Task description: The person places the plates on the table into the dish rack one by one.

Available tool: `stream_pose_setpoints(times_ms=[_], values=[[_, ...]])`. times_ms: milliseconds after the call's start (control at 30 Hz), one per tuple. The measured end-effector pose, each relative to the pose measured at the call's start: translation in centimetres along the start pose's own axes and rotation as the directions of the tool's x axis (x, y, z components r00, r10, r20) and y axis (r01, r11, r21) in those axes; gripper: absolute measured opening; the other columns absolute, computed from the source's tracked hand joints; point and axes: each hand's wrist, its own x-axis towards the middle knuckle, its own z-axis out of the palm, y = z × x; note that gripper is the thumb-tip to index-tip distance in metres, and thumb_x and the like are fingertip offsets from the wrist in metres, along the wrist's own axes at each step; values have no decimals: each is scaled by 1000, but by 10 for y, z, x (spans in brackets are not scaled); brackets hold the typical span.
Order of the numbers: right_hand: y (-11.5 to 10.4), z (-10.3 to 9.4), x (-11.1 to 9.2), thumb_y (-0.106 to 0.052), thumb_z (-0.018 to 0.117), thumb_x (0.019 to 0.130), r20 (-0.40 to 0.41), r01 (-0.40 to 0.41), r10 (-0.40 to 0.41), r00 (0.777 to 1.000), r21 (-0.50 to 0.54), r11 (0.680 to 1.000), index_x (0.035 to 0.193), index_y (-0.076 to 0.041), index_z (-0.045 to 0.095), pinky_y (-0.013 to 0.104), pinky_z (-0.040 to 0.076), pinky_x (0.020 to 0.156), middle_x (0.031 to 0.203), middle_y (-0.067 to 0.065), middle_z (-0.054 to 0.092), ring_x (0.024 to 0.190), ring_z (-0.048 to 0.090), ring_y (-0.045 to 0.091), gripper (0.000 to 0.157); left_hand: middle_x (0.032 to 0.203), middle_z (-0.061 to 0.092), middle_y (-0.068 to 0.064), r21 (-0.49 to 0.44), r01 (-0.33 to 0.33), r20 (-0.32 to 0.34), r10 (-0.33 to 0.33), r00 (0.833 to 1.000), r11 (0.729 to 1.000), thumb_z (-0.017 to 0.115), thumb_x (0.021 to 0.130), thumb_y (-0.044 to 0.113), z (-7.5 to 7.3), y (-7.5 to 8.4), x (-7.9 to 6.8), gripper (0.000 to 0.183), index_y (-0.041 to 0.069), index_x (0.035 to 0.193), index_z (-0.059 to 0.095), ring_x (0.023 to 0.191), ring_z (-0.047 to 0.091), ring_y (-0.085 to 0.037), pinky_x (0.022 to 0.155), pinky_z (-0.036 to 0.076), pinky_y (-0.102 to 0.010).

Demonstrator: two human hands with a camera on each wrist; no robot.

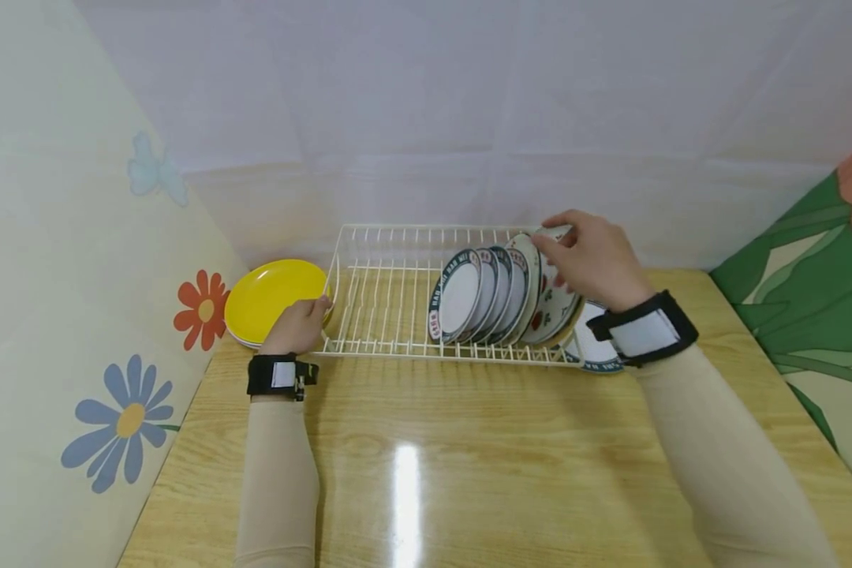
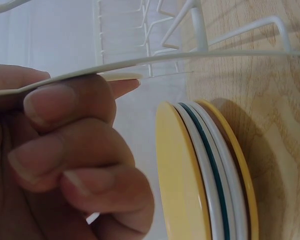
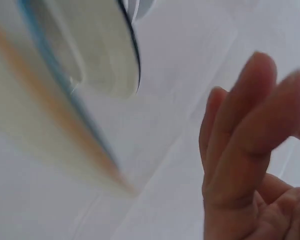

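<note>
A cream wire dish rack point(image 1: 397, 355) stands on the table. My left hand point(image 1: 298, 327) grips its left end, the fingers point(image 2: 90, 150) curled round a wire. Several plates lean on edge in the rack's right half: small plates point(image 1: 460, 298) with dark patterned rims, then larger ones, among them a white plate point(image 1: 550, 312) with red and green motifs. My right hand point(image 1: 596, 256) is over the tops of the rightmost plates. In the right wrist view, its loosely bent fingers point(image 3: 235, 150) stand apart from the plates' rims, with nothing between them and the thumb.
A stack of plates topped by a yellow plate point(image 1: 277, 292) lies left of the rack, close to the left hand. Another dark-rimmed plate point(image 1: 598, 347) lies on the table at the rack's right end, partly covered by the right wrist. A white cloth point(image 1: 426, 118) hangs behind.
</note>
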Motion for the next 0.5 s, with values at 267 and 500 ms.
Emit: stream_pose_setpoints(times_ms=[267,500], values=[[51,-30,-22,-57,51,104,-201,-130,147,968,98,987,145,-6,55,33,51,46,81,2,64,54,63,18,66,105,62,-18,-5,-10,-12,10,1000,1000,22,114,41,0,0,-1,60,2,147,55,109,56,-33,100,44,-49],[135,-20,-44,-54,49,104,-172,-320,383,908,304,897,152,1,45,29,51,49,69,-12,57,52,62,10,73,107,62,-19,-1,-6,-5,6,1000,1000,21,114,42,0,-1,-1,62,2,148,54,110,56,-33,100,43,-50]])
